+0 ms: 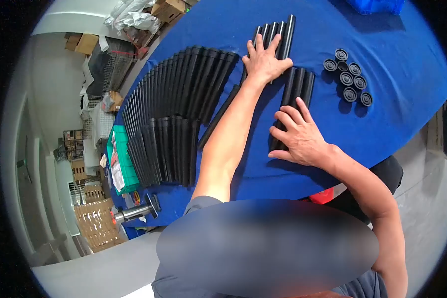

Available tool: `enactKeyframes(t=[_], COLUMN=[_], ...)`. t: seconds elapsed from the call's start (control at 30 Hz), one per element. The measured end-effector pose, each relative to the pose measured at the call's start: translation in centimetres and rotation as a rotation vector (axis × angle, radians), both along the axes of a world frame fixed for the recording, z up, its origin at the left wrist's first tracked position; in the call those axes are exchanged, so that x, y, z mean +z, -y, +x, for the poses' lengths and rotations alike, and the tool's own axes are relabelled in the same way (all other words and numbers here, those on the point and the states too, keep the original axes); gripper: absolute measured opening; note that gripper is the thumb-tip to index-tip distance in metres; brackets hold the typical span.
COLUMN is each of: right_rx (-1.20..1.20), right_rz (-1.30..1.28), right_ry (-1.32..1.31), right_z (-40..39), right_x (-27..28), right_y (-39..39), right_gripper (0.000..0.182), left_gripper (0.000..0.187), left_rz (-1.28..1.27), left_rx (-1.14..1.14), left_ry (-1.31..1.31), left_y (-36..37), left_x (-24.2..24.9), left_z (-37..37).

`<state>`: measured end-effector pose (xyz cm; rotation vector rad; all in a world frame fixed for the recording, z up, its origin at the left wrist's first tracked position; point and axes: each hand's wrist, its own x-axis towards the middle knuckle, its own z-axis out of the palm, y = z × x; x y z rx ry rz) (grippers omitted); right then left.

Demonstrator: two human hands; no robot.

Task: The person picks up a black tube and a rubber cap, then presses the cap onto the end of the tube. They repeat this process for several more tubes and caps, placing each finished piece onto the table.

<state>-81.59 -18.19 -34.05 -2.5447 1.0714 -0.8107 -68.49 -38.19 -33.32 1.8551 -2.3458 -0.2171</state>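
Note:
My left hand [264,62] lies spread over a group of several black tubes [289,37] near the table's far side, its fingers apart across them. Nearer to me, my right hand [299,133] rests with parted fingers on the lower part of a smaller group of black tubes [301,84]. The palm hides some of their near ends. Left of my left forearm, a single black tube [218,118] lies at a slant. Several round black caps [346,78] sit in a cluster to the right of both hands.
Two fanned rows of black tubes, a far one [191,74] and a near one [171,149], cover the table's left part. A green bin [126,159] and a metal cylindrical tool [134,213] are at the left edge. A blue bin [377,6] stands at the far right.

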Motion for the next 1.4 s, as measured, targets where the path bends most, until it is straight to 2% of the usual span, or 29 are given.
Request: enactKeyframes(t=[0.17, 0.37, 0.73, 0.8, 0.87, 1.0, 1.07, 1.2, 1.4], right_rx=[-0.095, -0.158, -0.124, -0.113, -0.078, -0.023, -0.014, -0.022, -0.036], right_rz=[0.001, 0.03, 0.125, 0.09, 0.066, 0.075, 0.078, 0.1, 0.072], right_ry=[-0.055, -0.085, -0.134, -0.144, -0.148, -0.138, -0.127, -0.165, -0.222], right_z=[0.4, 0.2, -0.2, -0.7, -0.6, -1.0, -1.1, -1.2, -1.0], right_x=[-0.1, -0.4, -0.3, -0.3, -0.3, -0.5, -0.4, -0.2, 0.3], right_y=[-2.0, -3.3, -3.5, -3.1, -2.6, -2.3, -2.2, -2.1, -2.4], right_gripper=[0.058, 0.062, 0.071, 0.075, 0.079, 0.086, 0.088, 0.086, 0.087], left_gripper=[0.086, 0.086, 0.08, 0.08, 0.082, 0.093, 0.109, 0.119, 0.109], left_rz=[-0.032, -0.044, 0.02, 0.033, 0.115, 0.072, 0.133, 0.048, -0.006], left_rx=[0.002, 0.003, -0.003, -0.062, -0.075, -0.258, -0.311, -0.35, -0.512], left_ry=[-0.023, -0.011, -0.022, -0.11, -0.523, -0.228, -0.002, 0.019, -0.03], left_y=[-2.7, -6.5, -20.8, -22.0, -23.3, -25.1, -25.7, -25.7, -23.7], left_x=[-0.4, -0.3, 0.8, 1.0, 3.3, 2.4, 3.1, 2.0, 2.6], left_z=[2.4, 4.5, 9.4, 10.5, 12.7, 13.7, 12.2, 12.2, 14.3])
